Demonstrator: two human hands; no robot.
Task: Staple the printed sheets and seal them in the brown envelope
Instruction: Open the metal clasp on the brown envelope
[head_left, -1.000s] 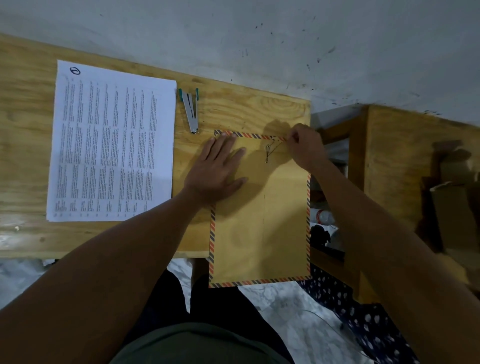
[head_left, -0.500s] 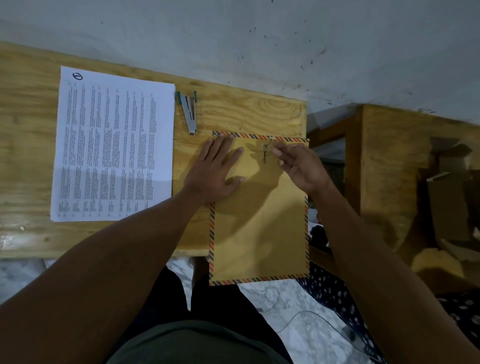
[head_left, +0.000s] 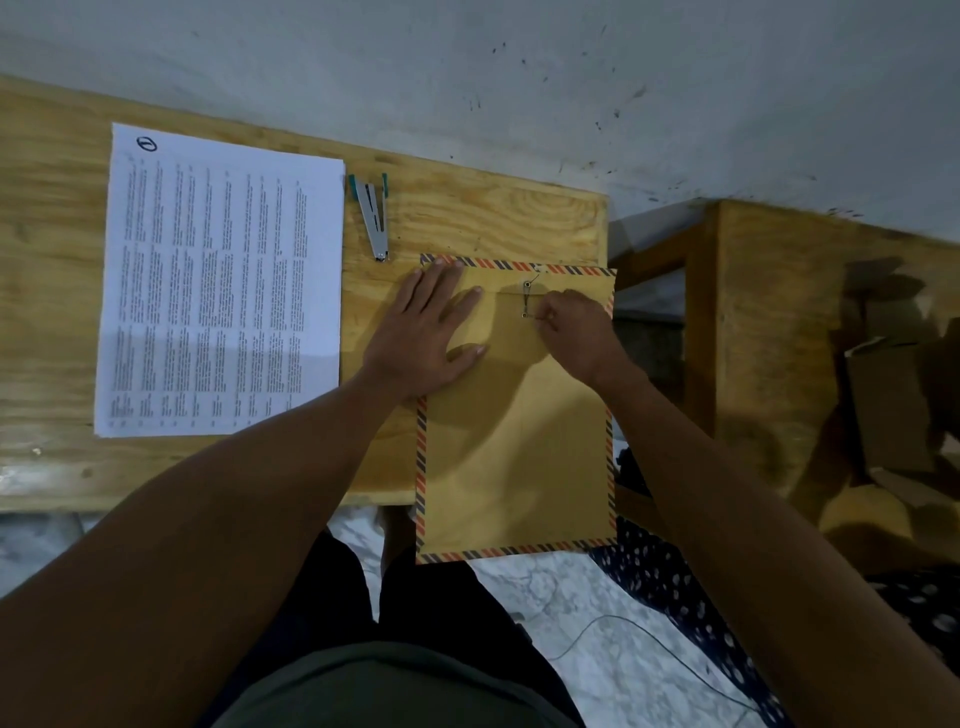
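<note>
A brown envelope (head_left: 514, 457) with a striped border lies at the table's right end, its lower part hanging over the front edge. My left hand (head_left: 423, 332) presses flat on its upper left, fingers spread. My right hand (head_left: 576, 332) pinches the thin closure string (head_left: 525, 301) that runs between the two small buttons on the flap. The printed sheets (head_left: 218, 280) lie flat on the left of the table, apart from the envelope. A grey stapler (head_left: 373, 215) with teal ends rests between the sheets and the envelope.
The wooden table (head_left: 488, 218) ends just right of the envelope. A second wooden unit (head_left: 769, 312) stands to the right with cardboard pieces (head_left: 888, 405) beside it. A wall runs behind. A cable (head_left: 649, 639) lies on the marble floor.
My right hand has come down from the flap's top right corner to the string buttons and now pinches the string. The left hand stays pressed on the envelope.
</note>
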